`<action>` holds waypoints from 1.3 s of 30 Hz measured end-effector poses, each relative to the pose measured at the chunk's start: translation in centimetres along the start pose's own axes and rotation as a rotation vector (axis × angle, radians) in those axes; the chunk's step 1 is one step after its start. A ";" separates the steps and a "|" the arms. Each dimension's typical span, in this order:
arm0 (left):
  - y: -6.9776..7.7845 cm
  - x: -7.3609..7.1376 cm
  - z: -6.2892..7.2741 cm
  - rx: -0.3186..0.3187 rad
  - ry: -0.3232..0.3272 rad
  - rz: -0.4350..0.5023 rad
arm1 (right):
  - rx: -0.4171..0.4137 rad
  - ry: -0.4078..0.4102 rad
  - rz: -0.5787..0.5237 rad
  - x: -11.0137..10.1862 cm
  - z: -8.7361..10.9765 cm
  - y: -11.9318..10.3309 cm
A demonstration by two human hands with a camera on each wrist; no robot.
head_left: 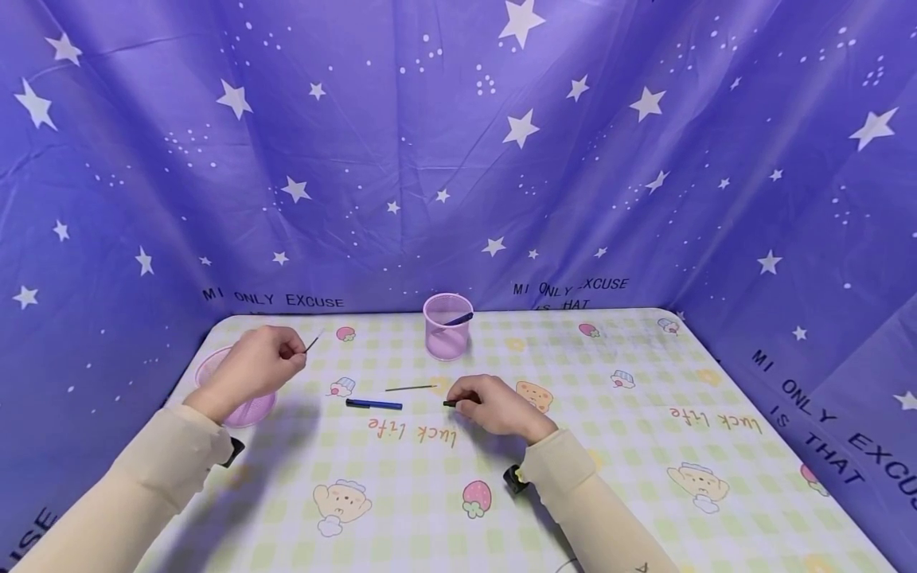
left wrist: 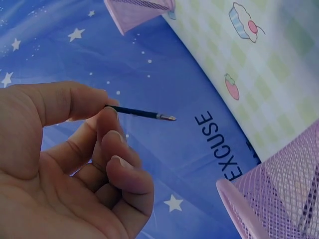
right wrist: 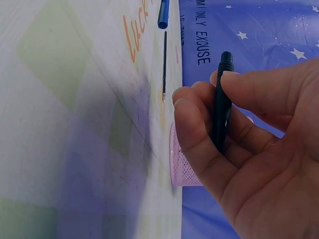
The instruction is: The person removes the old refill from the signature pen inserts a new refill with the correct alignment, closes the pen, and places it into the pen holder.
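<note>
Our right hand [head_left: 493, 407] pinches a black pen part [right wrist: 222, 112]; left of it lie a blue pen [head_left: 374, 404] and, farther, a loose refill [head_left: 411, 388]. Our left hand [head_left: 261, 360] pinches another refill [left wrist: 137, 112]; we should grip it lightly, tip clear.

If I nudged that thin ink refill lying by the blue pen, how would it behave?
The ink refill would probably roll easily, being slim and seemingly round on a flat tabletop. It is likely light, as it looks much thinner than the blue pen. It seems fairly stiff: the similar refill in the left hand sticks out straight without drooping.
</note>
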State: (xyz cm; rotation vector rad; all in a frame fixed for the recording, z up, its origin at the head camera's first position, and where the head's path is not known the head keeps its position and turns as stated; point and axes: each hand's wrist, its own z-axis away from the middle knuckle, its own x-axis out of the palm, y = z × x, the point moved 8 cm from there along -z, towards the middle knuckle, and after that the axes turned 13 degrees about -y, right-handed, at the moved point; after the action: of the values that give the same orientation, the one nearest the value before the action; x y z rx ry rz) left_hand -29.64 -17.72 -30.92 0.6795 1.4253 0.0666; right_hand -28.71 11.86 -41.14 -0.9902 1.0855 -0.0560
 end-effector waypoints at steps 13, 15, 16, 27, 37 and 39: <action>1.1 1.4 -0.4 0.016 0.015 0.018 | 0.002 -0.004 -0.003 -0.1 0.0 -0.1; 1.3 1.7 -0.5 0.018 0.014 0.022 | 0.000 -0.006 -0.005 -0.1 0.0 -0.1; 1.4 1.9 -0.6 0.019 0.012 0.023 | 0.000 -0.007 -0.008 -0.1 0.0 -0.1; 1.5 3.8 -1.1 0.003 -0.001 0.049 | 0.003 -0.007 0.007 0.0 -0.1 0.0; 2.9 5.4 -1.3 0.062 -0.023 0.101 | 0.015 -0.008 0.004 0.0 -0.1 0.1; 3.2 5.9 -1.3 0.071 -0.036 0.118 | 0.014 -0.008 0.004 0.0 -0.1 0.1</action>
State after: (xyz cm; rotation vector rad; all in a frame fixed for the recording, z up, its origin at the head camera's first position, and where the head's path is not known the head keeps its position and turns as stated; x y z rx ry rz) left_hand -28.65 -12.00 -34.63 0.8197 1.3578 0.0958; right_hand -28.80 11.84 -41.25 -0.9747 1.0786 -0.0558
